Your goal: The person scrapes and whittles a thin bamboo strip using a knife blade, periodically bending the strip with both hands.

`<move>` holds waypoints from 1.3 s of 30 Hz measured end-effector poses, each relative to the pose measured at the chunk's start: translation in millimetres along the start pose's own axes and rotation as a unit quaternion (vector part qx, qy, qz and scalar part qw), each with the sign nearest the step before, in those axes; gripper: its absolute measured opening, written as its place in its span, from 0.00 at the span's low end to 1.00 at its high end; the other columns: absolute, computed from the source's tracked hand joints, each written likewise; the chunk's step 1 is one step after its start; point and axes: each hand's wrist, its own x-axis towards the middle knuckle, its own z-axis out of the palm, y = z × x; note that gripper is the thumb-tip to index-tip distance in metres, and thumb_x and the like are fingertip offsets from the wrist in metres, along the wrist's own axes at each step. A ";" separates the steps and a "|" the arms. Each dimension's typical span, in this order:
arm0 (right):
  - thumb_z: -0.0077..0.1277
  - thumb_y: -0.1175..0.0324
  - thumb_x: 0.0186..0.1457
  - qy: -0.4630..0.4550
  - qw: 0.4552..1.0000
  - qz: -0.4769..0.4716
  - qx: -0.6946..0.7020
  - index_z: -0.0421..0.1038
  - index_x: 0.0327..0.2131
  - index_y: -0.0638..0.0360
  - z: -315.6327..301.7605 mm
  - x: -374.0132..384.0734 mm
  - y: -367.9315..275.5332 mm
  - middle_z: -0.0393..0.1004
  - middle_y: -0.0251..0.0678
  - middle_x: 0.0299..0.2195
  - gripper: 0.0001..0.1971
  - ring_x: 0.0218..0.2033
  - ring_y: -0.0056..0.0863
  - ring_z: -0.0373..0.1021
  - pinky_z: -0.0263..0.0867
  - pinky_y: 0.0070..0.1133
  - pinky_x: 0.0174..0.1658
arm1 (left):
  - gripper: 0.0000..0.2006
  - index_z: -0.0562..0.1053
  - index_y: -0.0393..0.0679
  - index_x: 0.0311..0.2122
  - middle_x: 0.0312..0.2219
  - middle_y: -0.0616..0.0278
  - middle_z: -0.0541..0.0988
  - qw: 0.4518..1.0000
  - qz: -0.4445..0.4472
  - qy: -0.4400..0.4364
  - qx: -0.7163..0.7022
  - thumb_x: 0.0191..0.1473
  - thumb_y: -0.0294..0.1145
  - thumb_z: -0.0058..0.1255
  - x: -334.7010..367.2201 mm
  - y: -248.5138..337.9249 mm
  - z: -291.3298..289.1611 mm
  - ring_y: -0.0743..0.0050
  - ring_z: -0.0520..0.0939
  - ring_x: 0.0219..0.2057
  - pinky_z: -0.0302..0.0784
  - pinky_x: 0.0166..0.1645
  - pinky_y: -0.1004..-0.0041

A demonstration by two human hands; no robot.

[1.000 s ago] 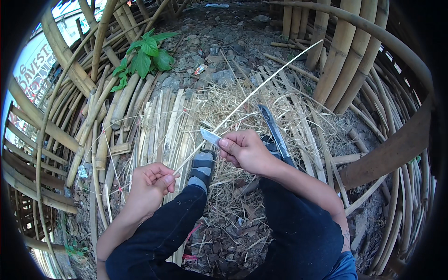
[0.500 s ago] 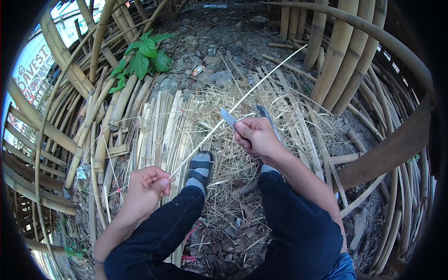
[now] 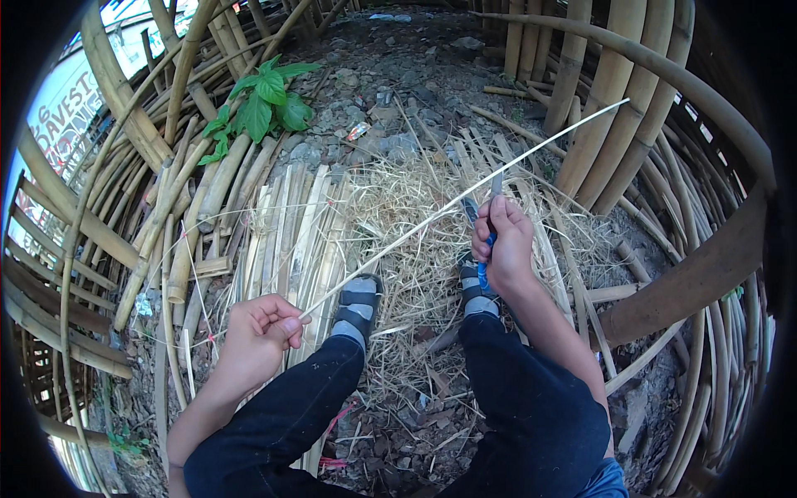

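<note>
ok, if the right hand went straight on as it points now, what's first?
Likely the thin strip: the knife in the right hand points toward it, blade tip close or touching. Depth is unclear here.

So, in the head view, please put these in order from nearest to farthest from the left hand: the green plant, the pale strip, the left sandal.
1. Pale strip: pinched in the left hand.
2. Left sandal: to the hand's right.
3. Green plant: well ahead, upper left of the view.

Outdoor bamboo work yard: poles (image 3: 608, 75) along both sides, pale strips (image 3: 286, 224) and curly shavings (image 3: 403, 187) over stony ground (image 3: 361, 79)
</note>
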 end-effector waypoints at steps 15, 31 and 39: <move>0.40 0.63 0.63 -0.246 0.938 0.135 -0.202 0.67 0.25 0.62 53.0 -24.6 -38.9 0.59 0.25 0.12 0.16 0.11 0.12 0.51 0.46 0.13 0.14 | 0.07 0.71 0.33 0.28 0.17 0.66 0.72 0.986 0.142 0.062 0.058 0.51 0.12 0.41 -8.3 0.4 -0.1 0.88 0.70 0.20 0.64 0.26 0.84; 0.37 0.61 0.63 0.048 0.992 0.043 -0.105 0.62 0.24 0.57 -36.6 20.0 -99.0 0.56 0.24 0.12 0.15 0.09 0.12 0.48 0.43 0.13 0.11 | 0.08 0.72 0.33 0.26 0.17 0.65 0.72 0.986 0.114 0.107 0.058 0.50 0.11 0.41 -6.3 -1.5 -32.0 0.86 0.70 0.19 0.63 0.24 0.83; 0.50 0.65 0.55 0.029 0.821 -0.101 -0.561 0.70 0.24 0.65 -87.4 -49.8 -114.3 0.66 0.31 0.14 0.13 0.18 0.19 0.64 0.59 0.22 0.23 | 0.07 0.71 0.33 0.26 0.15 0.66 0.71 0.983 0.100 0.137 0.076 0.49 0.12 0.42 -52.5 6.4 -63.4 0.84 0.70 0.17 0.63 0.23 0.82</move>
